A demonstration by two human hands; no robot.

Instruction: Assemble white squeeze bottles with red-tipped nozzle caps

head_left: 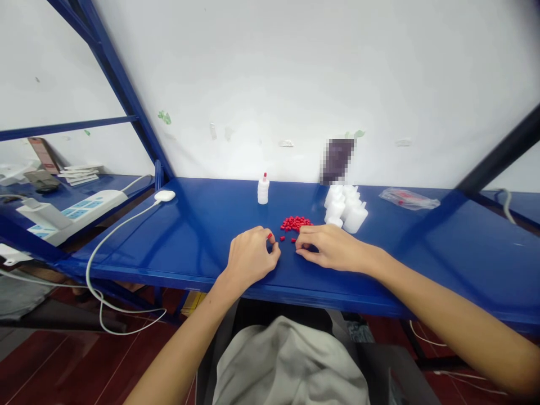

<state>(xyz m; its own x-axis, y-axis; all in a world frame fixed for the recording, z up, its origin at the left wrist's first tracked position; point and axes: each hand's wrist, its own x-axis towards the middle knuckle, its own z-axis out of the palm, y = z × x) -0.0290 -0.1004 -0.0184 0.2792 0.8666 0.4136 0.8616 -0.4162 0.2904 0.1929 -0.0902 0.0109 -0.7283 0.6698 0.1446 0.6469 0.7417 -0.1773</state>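
Note:
My left hand [254,253] is over the blue table near its front edge, a small red cap [269,236] pinched between its fingers. To the right, my right hand [327,246] rests with thumb and fingertips curled together; what they hold, if anything, is hidden. Just beyond the hands lies a pile of small red caps [296,223], with a couple of loose ones in front of it. Upright behind them stands a white bottle [262,190] with a red tip. Several white bottles [355,217] without red tips are grouped beyond my right hand.
On the blue table [202,225], a clear plastic bag [410,198] with red content lies at the right. A white charger [164,196] with a long cable is at the left corner. Farther left are a power strip [88,209] and a blue metal frame [113,73].

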